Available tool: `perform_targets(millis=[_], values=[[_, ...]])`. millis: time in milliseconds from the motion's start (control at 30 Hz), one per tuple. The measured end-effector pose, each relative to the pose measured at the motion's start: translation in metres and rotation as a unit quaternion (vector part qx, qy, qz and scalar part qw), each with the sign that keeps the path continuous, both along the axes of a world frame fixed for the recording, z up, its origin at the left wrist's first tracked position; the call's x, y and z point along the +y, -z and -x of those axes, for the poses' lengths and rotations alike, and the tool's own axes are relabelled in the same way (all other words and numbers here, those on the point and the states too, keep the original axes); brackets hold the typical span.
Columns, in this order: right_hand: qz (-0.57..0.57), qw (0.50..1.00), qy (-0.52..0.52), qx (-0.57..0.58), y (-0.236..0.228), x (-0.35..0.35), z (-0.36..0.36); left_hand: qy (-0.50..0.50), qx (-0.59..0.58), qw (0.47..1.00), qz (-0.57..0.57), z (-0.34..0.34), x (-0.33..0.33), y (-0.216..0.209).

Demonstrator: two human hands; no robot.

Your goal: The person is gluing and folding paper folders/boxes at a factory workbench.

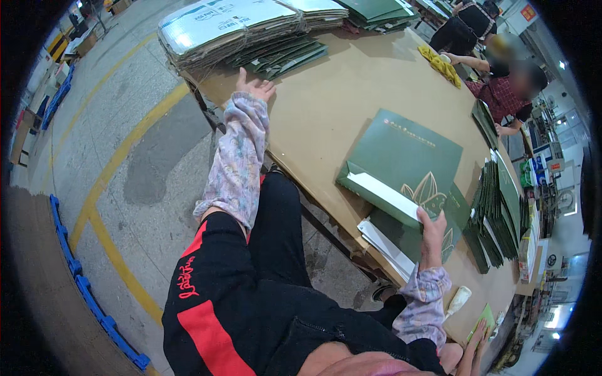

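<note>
A flat green paper bag with a gold leaf outline lies on the brown table before me, its folded base with a white strip facing my side. My right hand is closed on the near right corner of this bag. Under it lies another green bag, partly covered, with white strips at its edge. My left hand reaches out to the far left, palm up and fingers spread, holding nothing. Just beyond its fingers is a pile of folded green bags.
Strapped cardboard bundles stand at the table's far left corner. Many folded bags crowd the right side. A white bottle lies near right, beside another person's hand. A co-worker leans at the far right, near a yellow cloth.
</note>
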State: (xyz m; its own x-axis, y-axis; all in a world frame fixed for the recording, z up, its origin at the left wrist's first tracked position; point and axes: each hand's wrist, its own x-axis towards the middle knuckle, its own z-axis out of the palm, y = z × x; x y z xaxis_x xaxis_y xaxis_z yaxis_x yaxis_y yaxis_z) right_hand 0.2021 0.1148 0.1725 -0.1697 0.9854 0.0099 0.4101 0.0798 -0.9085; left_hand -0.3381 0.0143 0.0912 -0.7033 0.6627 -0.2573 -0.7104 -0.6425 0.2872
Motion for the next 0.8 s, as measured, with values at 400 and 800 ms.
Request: perform_targets(millis=[400,800], values=[[0.107,0.991,-0.068,0.038,0.03,0.052,0.136,-0.04,0.012,0.999,-0.022,0.053,0.041,0.003],[0.147,0.986,-0.076,-0.006,0.069,0.064,0.34,-0.024,0.005,0.999,0.023,0.074,0.065,-0.027]])
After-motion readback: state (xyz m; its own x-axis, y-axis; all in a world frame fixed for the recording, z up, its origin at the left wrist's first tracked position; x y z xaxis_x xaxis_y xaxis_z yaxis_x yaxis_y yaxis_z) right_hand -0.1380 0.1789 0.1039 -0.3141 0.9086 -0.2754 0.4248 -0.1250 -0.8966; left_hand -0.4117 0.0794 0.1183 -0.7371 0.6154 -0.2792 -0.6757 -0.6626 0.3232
